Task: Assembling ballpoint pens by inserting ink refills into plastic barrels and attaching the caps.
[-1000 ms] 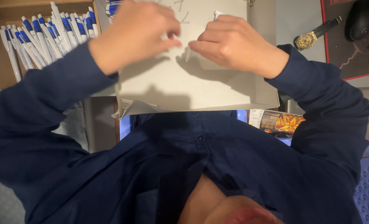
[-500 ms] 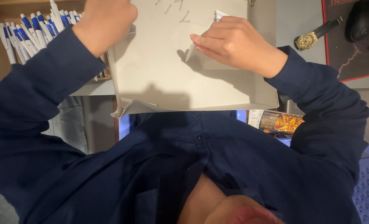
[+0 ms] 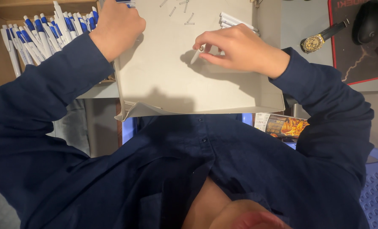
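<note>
Right hand (image 3: 240, 48) is curled, thumb and forefinger pinching one end of a white pen barrel (image 3: 196, 56). The barrel angles down-left, with its free end just over the floor of the grey cardboard tray (image 3: 163, 85).

Left hand (image 3: 117, 26) is closed in a fist at the tray's upper left corner, right beside the pen box. Something blue sticks out at the top of that fist, cut off by the frame edge; can't tell what it is.

Brown cardboard box (image 3: 0, 51) sits left of the tray, packed with assembled blue-and-white pens (image 3: 49, 34), lying roughly parallel, blue ends up.

In the tray: a few small metal springs (image 3: 189, 19) loose near the top edge, and a short stack of white pen barrels (image 3: 231, 20) just above the right hand, partly hidden by its fingers.

On the grey surface (image 3: 290, 25) right of the tray: gold-faced wristwatch (image 3: 314, 41) on a dark strap, lying flat. Beyond it, a black mouse (image 3: 369, 21) on a dark red-edged mat (image 3: 350, 63). Both well apart from the hands.

Both sleeves dark navy. Blue plastic stool (image 3: 377, 191) at lower right.
</note>
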